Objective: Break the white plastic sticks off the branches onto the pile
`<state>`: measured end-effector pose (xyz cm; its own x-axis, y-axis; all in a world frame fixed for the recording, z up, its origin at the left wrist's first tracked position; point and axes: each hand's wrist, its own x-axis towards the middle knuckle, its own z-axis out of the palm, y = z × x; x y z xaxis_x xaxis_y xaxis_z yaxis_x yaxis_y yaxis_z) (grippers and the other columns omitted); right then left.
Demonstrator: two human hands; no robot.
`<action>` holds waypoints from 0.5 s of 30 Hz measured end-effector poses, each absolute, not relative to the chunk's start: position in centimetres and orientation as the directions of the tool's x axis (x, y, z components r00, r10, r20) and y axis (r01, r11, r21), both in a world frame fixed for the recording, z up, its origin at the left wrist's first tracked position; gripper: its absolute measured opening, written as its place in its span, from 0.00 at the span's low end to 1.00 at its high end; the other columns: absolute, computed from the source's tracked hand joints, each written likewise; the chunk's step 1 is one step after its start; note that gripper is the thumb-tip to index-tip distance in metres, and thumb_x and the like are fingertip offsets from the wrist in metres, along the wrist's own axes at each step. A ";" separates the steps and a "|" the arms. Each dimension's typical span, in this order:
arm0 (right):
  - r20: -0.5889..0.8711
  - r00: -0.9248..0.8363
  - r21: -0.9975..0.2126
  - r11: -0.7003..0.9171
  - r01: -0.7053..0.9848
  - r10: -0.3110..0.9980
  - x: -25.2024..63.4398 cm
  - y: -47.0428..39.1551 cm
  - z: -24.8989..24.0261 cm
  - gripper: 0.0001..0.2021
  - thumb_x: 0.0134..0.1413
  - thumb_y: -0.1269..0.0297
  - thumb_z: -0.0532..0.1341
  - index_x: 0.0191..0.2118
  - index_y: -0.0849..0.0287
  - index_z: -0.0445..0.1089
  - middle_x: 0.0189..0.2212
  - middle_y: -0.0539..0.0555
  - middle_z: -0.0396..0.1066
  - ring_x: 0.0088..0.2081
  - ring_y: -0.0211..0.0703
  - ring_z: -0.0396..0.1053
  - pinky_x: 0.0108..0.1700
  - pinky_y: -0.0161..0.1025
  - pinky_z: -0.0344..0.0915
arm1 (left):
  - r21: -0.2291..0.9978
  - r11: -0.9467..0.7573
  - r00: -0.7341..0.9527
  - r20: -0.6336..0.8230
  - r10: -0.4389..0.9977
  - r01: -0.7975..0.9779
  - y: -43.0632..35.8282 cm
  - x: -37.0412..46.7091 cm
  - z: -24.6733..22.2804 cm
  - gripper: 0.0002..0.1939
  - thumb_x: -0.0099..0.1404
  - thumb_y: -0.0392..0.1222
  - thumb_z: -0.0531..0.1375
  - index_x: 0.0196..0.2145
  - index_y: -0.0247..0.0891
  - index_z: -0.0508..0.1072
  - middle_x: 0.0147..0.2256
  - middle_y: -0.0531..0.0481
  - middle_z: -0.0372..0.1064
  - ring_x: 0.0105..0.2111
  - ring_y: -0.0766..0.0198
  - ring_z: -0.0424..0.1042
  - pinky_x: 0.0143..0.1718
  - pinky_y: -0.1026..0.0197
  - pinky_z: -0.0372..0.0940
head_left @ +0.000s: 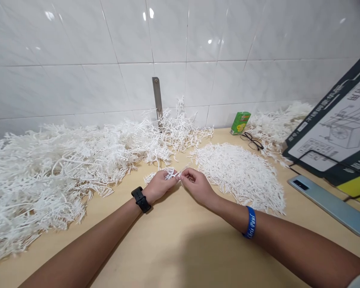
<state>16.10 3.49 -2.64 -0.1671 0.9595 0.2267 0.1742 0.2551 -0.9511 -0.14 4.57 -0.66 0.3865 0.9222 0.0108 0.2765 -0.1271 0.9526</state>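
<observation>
My left hand (159, 186) is closed on a small white branching plastic piece (170, 173), whose thin arms stick out past the fingers. Close beside it, my right hand (197, 186) pinches the tip of a thin white strand between thumb and forefinger; whether this strand is joined to the branching piece is too small to tell. Left of the hands lies a large tangled heap of white branching plastic pieces (57, 164). On the right, just beyond my right hand, a flat pile of short white plastic bits (237, 174) spreads over the table (156, 248).
A metal strip (157, 98) leans against the tiled wall (168, 40), its foot in the heap. At the right are a green box (240, 123), black-framed glasses (252, 141), another white pile (279, 122), a phone (333, 208) and a large printed carton (339, 124).
</observation>
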 end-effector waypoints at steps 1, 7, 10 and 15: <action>0.223 -0.172 -0.953 0.252 0.169 0.960 16.2 3.6 -2.7 0.09 0.53 0.59 0.58 0.27 0.59 0.64 0.22 0.47 0.61 0.25 0.34 0.57 0.28 0.34 0.55 | 0.937 -0.178 0.379 0.054 0.924 0.300 4.5 0.0 -0.6 0.15 0.60 0.50 0.57 0.25 0.35 0.63 0.20 0.58 0.54 0.21 0.72 0.51 0.23 0.66 0.49; 0.119 -0.235 -0.992 0.123 0.002 0.965 16.6 4.2 -3.3 0.12 0.52 0.55 0.60 0.28 0.59 0.63 0.18 0.46 0.61 0.22 0.35 0.59 0.26 0.35 0.56 | 0.796 -0.405 0.308 0.287 0.907 0.450 3.7 0.5 -0.7 0.10 0.63 0.45 0.55 0.28 0.35 0.67 0.25 0.54 0.64 0.27 0.67 0.61 0.32 0.64 0.56; 0.098 -0.240 -0.995 0.091 -0.043 0.966 16.6 4.3 -3.3 0.12 0.50 0.55 0.60 0.28 0.59 0.63 0.19 0.46 0.61 0.22 0.35 0.60 0.27 0.36 0.57 | 0.736 -0.459 0.332 0.328 0.885 0.497 3.5 0.5 -1.0 0.10 0.65 0.44 0.53 0.30 0.36 0.67 0.26 0.53 0.65 0.27 0.67 0.62 0.32 0.64 0.56; 0.013 -0.231 -0.999 0.004 -0.040 0.973 16.5 4.5 -3.0 0.12 0.47 0.55 0.62 0.28 0.60 0.64 0.18 0.46 0.62 0.21 0.35 0.60 0.28 0.37 0.58 | 0.649 -0.496 0.346 0.356 0.868 0.577 3.6 0.5 -1.3 0.09 0.65 0.43 0.53 0.30 0.37 0.67 0.26 0.53 0.66 0.26 0.66 0.63 0.31 0.63 0.56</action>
